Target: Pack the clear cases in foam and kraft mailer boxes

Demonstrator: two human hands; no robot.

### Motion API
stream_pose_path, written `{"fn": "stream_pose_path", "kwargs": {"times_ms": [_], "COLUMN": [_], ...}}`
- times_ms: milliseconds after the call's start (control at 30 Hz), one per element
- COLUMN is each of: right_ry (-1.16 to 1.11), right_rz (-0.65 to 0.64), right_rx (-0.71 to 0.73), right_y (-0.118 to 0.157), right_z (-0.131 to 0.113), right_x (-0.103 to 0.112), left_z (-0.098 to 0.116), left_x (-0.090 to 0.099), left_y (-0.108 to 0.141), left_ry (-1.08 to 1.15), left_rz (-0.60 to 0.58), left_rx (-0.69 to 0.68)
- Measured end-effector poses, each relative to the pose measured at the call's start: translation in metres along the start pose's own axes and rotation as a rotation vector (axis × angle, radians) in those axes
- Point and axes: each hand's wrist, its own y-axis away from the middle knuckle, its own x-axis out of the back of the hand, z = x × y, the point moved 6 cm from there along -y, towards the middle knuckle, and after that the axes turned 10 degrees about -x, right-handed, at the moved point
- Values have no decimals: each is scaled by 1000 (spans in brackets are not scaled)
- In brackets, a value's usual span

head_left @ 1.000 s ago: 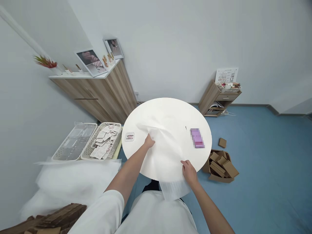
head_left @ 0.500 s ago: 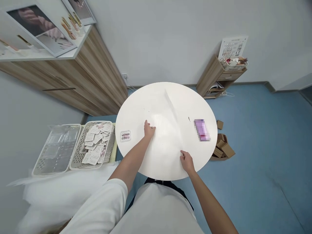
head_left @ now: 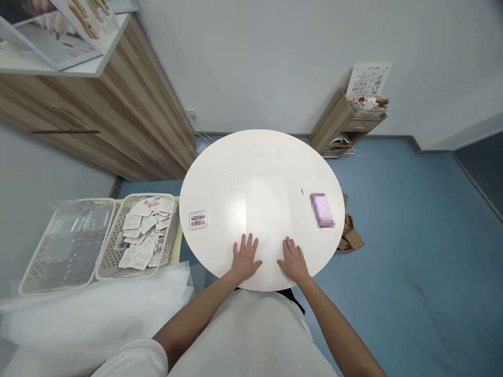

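Note:
My left hand [head_left: 244, 260] lies flat near the front edge of the round white table [head_left: 212, 167], fingers spread. To its right my right hand [head_left: 294, 262] also rests palm down, fingers stretched out and thumb apart. Neither hand holds anything. Between and beyond them a thin whitish sheet [head_left: 268, 207] seems to lie flat; only faint straight edges show, so its full outline is unclear. A small clear case with rows of pinkish pieces [head_left: 198, 220] sits at the table's left. At the right lies a purple, pixelated flat object [head_left: 322, 210].
Left of the table stand a white basket of cards [head_left: 137, 230] and another basket with clear plastic boxes [head_left: 74, 241]. White sheeting [head_left: 98, 319] lies below them. Cardboard boxes [head_left: 351, 235] are on the floor at right. A wooden cabinet [head_left: 145, 104] and small shelf [head_left: 334, 120] stand behind.
Both hands have opened flat. The left came back toward my body; the right shifted slightly left. The sheet's slanting raised edge no longer shows. The view has shifted slightly.

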Motion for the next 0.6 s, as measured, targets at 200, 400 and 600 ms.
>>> {"fn": "stream_pose_path", "kwargs": {"times_ms": [200, 400, 600], "right_ry": [113, 92, 81], "right_rz": [-59, -42, -55], "right_rx": [-18, 46, 147], "right_y": [-22, -41, -36], "right_z": [0, 1, 12], "right_x": [1, 20, 20], "left_z": [-14, -13, 0], "left_x": [9, 20, 9], "left_y": [-26, -18, 5], "left_ry": [-18, -33, -75], "left_rz": [-29, -102, -172], "left_rx": [44, 155, 202]}}
